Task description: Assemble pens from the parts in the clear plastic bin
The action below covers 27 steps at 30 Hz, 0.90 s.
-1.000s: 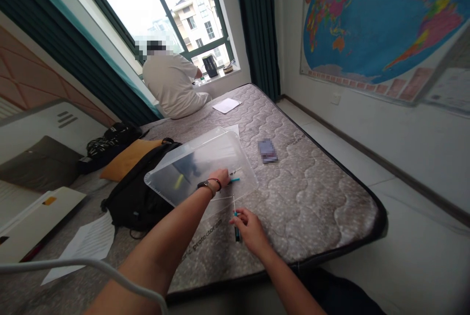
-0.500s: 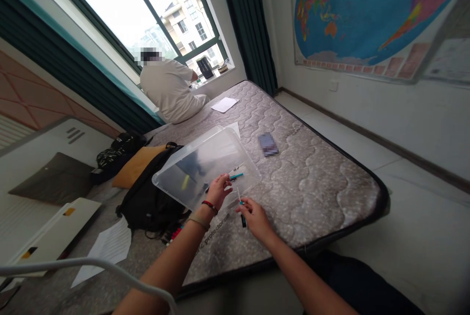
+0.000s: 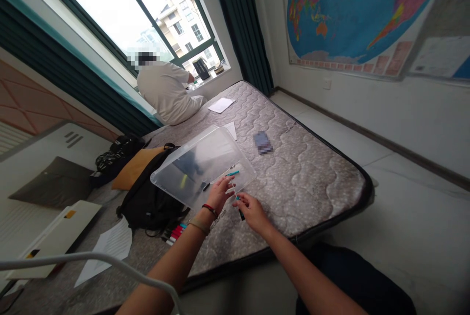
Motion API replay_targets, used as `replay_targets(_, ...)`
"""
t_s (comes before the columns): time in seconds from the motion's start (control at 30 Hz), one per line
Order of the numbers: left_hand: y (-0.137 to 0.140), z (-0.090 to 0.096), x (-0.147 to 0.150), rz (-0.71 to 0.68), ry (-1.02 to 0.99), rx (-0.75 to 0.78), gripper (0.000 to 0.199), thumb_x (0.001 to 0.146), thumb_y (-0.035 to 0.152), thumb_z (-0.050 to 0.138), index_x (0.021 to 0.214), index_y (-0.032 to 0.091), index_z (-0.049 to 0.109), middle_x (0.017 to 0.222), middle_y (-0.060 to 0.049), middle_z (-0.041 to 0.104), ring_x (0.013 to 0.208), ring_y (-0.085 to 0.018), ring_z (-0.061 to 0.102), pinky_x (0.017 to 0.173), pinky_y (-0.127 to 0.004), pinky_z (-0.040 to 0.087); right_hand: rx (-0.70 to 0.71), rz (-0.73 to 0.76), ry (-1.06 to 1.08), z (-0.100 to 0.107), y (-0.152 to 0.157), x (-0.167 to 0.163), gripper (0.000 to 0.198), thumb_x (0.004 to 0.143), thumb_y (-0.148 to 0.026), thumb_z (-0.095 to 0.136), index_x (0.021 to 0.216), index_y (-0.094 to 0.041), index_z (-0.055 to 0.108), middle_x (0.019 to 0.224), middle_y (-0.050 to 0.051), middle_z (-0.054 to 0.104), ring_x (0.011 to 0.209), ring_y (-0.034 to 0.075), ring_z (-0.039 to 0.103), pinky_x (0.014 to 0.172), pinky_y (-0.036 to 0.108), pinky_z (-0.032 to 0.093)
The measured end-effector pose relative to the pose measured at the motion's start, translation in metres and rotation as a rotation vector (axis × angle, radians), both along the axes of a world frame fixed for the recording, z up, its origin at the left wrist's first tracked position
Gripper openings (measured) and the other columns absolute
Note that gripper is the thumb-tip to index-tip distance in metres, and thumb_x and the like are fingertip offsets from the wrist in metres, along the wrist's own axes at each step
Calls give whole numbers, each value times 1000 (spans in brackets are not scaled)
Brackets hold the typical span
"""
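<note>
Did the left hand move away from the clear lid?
Yes. The left hand came off the clear lid toward the person, and now meets the right hand at the thin stick.

Lid (image 3: 205,168) on mattress (image 3: 301,178), backpack (image 3: 147,202) left.

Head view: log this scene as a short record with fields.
Setting: bare mattress under a window, world map on the wall
Left hand: at the near edge of a clear plastic lid, its fingers on a thin stick
Right hand: closed on a dark pen and the thin stick
On the lid: teal pen
Nearby: black backpack, markers, papers
Other person: seated by the window, back turned
</note>
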<state>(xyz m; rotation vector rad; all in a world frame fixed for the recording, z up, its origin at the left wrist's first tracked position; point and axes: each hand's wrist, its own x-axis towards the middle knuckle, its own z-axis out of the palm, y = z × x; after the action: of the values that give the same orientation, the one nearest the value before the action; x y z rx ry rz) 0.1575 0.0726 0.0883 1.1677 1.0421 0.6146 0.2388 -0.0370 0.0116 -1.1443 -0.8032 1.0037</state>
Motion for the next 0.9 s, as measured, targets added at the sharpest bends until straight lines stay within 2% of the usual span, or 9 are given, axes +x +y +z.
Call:
replay_targets(0.33,0,-1,3,0,23,23,42,70,46,77,98,16,69,124,-13,63,85,-15,63,63,-23,50,-7,-14,29,2,1,3,29,86,-28,56,110,-17,68,92,8,76,84,22,71,77,33,53)
replay_targets(0.6,-7,1,2,-51,129,134,40,72,51,74,94,18,69,100,-8,67,84,-15,63,63,-22,51,-33,-9,11,9,-3,6,30,83,-28,58,109,-17,69,89,7,76,81,21,69,72,31,51)
replay_targets(0.9,-1,2,-8,-98,215,271,42,73,51,72,94,15,70,99,-8,69,78,-13,62,60,-20,49,-59,1,13,5,-1,4,33,84,-28,57,112,-16,68,87,8,77,84,22,70,75,33,52)
